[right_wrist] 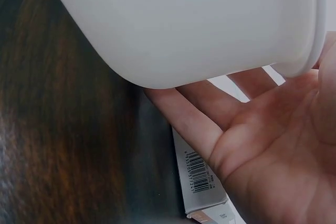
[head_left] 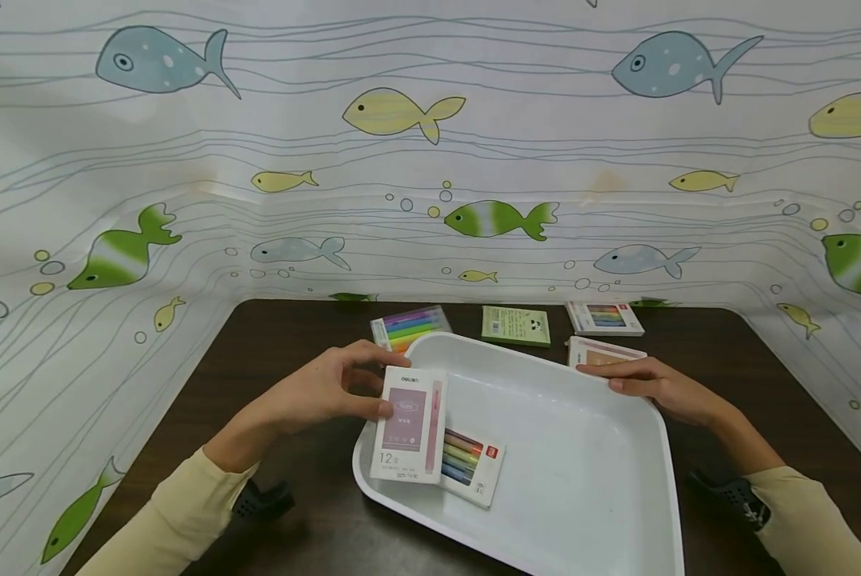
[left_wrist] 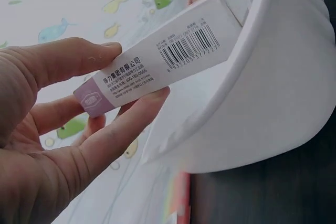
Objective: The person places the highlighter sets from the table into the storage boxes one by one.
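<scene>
My left hand (head_left: 340, 384) pinches a white box with a mauve panel (head_left: 405, 428) by its upper left side, thumb and fingers on opposite faces. The left wrist view shows the narrow side of this box with a barcode. It is above the left end of a white tray (head_left: 567, 456), partly covering a box of coloured sticks (head_left: 474, 472) inside the tray. My right hand (head_left: 664, 388) holds the tray's far right corner, thumb at the rim and fingers (right_wrist: 191, 116) against the outer wall.
Behind the tray lie a pack of rainbow-coloured pens (head_left: 410, 326), a green booklet-like pack (head_left: 515, 326), another box of coloured sticks (head_left: 605, 318) and a white box with an orange-brown panel (head_left: 603, 352). Fish-printed cloth (head_left: 430, 168) surrounds the dark wooden table (head_left: 258, 344).
</scene>
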A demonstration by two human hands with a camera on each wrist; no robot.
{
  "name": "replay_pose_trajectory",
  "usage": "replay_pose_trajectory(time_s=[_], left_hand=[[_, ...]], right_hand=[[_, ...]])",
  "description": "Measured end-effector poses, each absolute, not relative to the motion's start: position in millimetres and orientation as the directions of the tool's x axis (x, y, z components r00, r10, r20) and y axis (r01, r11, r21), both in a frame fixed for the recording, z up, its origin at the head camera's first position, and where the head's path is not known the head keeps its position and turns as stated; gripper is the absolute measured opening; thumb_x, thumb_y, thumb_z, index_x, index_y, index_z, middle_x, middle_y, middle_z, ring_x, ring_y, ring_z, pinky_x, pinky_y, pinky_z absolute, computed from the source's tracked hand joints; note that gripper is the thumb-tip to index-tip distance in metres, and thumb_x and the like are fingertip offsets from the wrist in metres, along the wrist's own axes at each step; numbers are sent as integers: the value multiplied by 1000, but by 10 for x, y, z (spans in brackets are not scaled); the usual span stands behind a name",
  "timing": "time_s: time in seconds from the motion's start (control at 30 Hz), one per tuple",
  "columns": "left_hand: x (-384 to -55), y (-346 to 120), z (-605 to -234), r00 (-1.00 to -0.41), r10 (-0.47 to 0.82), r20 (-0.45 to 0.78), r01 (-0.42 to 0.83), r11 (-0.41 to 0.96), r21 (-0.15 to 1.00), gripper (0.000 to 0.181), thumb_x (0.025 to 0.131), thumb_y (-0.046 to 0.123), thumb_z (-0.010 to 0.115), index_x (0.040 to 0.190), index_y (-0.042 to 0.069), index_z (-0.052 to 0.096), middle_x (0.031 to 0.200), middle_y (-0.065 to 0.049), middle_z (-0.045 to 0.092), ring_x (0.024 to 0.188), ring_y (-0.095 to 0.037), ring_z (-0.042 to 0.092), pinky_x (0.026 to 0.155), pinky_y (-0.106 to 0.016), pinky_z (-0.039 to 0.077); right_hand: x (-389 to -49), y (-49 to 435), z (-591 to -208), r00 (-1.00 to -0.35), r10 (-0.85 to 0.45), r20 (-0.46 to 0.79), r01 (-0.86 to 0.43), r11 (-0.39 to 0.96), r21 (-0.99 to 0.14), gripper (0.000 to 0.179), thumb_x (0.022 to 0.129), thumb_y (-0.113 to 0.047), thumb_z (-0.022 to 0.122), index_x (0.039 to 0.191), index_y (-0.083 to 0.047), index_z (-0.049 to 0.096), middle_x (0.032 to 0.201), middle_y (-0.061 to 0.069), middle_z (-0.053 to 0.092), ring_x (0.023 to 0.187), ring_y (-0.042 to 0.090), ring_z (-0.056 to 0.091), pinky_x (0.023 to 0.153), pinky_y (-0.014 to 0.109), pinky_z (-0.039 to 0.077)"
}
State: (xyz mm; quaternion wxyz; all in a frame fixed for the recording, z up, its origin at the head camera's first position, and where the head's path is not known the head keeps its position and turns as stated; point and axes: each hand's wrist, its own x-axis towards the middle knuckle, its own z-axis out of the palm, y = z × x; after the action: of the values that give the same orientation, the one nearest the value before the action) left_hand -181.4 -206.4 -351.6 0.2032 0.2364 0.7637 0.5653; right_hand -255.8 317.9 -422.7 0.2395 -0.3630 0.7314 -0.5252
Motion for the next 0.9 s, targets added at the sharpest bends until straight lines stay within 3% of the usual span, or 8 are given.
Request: replay_pose_trajectory(time_s=[0.23,0.47,0.63,0.77,0.9], left_hand=[[-1746,-1986,-3513,-786,615,-56,171,304,937,58,86,15,85,139,21,62,141,-6,44,115,-33,60,81,-45,58],[-1727,-1969,-3514,-781,622,-56,177,306,935,57,86,14,84,139,19,62,140,-6,44,115,-33,60,80,-45,58],[-1734,-1968,-3534,-767,640,-46,188,292,938,57,88,12,82,141,16,61,143,-6,42,119,-32,59,80,-45,58],[-1748,-1976,-3528,-752,659,-1,229,263,937,55,89,11,81,140,16,61,144,-5,42,128,-29,54,95,-46,53],[-1766,-1994,-3506,-754,650,92,365,299,882,52,91,15,80,139,21,61,150,-2,42,139,-22,42,112,-46,36]], right_hand=[[-2555,3178,-4232,-625,-779,36,-285,185,-940,43,109,0,39,151,3,45,160,31,22,133,17,52,91,45,55],[-2544,3172,-4251,-650,-760,24,-286,215,-934,42,109,-2,42,150,0,48,160,35,16,141,2,37,96,38,52],[-2551,3171,-4249,-643,-765,28,-289,209,-934,42,109,-2,40,150,1,47,159,36,17,138,7,43,95,39,53],[-2548,3168,-4243,-640,-768,32,-291,204,-935,42,109,-2,40,150,2,47,158,37,18,137,9,45,94,40,53],[-2547,3169,-4239,-643,-765,26,-284,207,-936,42,109,-2,41,150,1,47,159,37,16,138,6,43,94,41,53]])
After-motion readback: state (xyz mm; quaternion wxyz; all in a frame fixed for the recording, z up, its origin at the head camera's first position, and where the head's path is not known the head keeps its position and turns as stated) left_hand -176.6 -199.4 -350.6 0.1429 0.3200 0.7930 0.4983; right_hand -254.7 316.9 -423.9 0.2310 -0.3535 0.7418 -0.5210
